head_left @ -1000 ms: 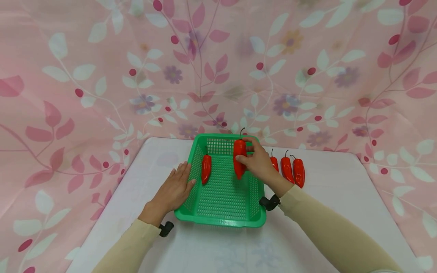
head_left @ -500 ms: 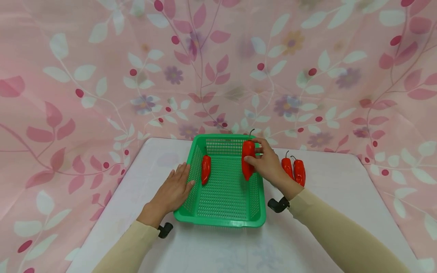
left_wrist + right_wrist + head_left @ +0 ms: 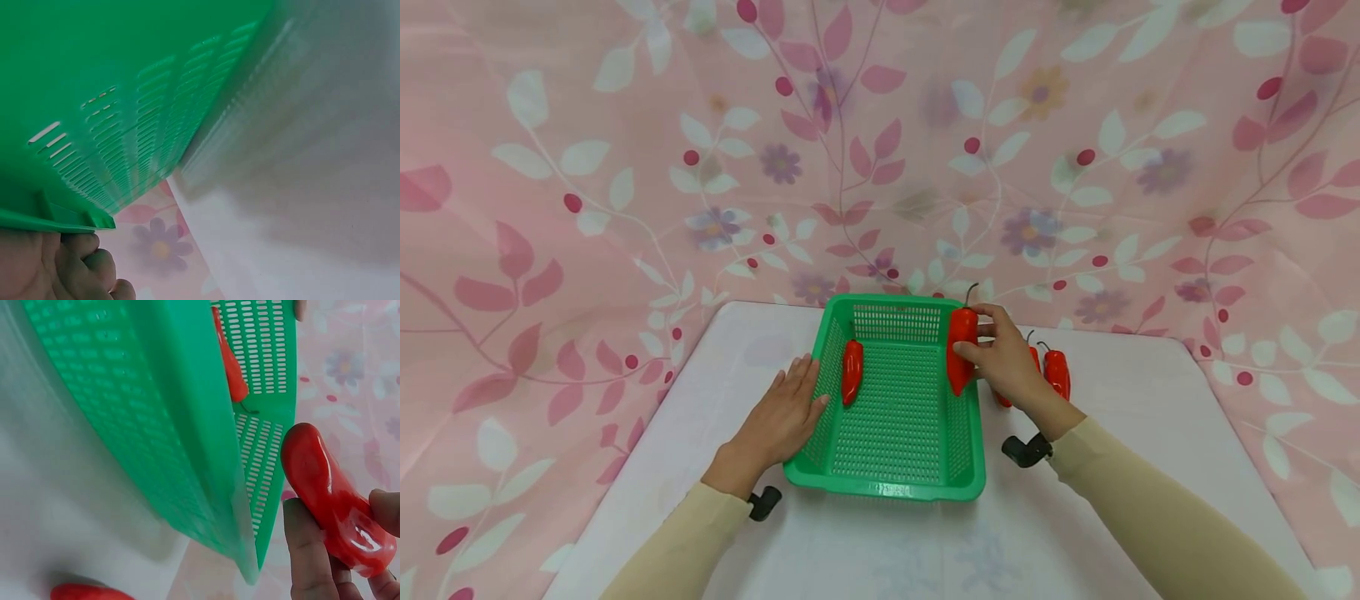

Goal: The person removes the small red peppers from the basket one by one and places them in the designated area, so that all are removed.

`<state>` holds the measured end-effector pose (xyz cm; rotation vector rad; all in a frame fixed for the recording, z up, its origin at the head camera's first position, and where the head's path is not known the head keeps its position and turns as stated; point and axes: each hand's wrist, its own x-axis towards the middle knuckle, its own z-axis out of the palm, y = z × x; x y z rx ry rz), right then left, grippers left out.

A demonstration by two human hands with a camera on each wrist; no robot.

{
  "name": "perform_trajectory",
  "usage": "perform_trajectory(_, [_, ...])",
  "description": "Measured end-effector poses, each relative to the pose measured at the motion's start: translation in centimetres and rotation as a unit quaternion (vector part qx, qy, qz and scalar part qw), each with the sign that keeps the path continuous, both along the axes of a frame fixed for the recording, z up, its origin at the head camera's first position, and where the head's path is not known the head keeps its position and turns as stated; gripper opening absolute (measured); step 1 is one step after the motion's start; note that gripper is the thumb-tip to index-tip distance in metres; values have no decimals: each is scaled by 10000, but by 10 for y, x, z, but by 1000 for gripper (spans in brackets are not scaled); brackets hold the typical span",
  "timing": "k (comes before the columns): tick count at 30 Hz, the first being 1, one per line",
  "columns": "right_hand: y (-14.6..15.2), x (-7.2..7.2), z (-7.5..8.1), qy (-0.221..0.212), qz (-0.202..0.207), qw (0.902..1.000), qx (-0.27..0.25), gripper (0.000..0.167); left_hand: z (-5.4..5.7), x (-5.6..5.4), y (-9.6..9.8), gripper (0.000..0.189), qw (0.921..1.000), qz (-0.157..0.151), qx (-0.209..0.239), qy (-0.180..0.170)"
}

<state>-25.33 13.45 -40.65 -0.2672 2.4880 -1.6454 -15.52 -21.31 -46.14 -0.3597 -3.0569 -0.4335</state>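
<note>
My right hand [image 3: 1009, 360] pinches a glossy red chili pepper [image 3: 962, 348] between thumb and fingers, its dark stem up and its tip down. In the head view this pepper overlaps the right rim of the green plastic basket [image 3: 883, 489]. The right wrist view shows the held pepper [image 3: 331, 494] beyond the basket rim [image 3: 206, 462]. Flat against the basket's left side lies my left hand [image 3: 778, 412], its fingers extended and holding nothing. Inside the basket, near that left wall, another red pepper [image 3: 852, 372] lies lengthwise.
On the white table [image 3: 1135, 433], right of the basket, lie more red peppers: one in full colour [image 3: 1057, 372] and others partly hidden behind my right hand. A pink floral cloth [image 3: 880, 167] hangs behind the table.
My right hand has carried the pepper rightward, from over the basket's inside to its right rim, covering more of the peppers on the table. The left hand and basket stay put.
</note>
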Motion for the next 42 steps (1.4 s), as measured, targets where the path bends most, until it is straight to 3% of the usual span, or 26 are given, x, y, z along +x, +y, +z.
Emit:
perform_trajectory(17, [35,0,4,-27,-170,9997,179,74,4,1,1,73,9996,-45,-234,-167])
perform_trajectory(28, [64,-1,0,508,-375,9896,1289,73,2,0,2,73,9995,-8,-234,-213])
perform_trajectory(42, [99,-7,-12,660,-720,9781,1839,73,0,-1,3,74,9994,23,-232,-248])
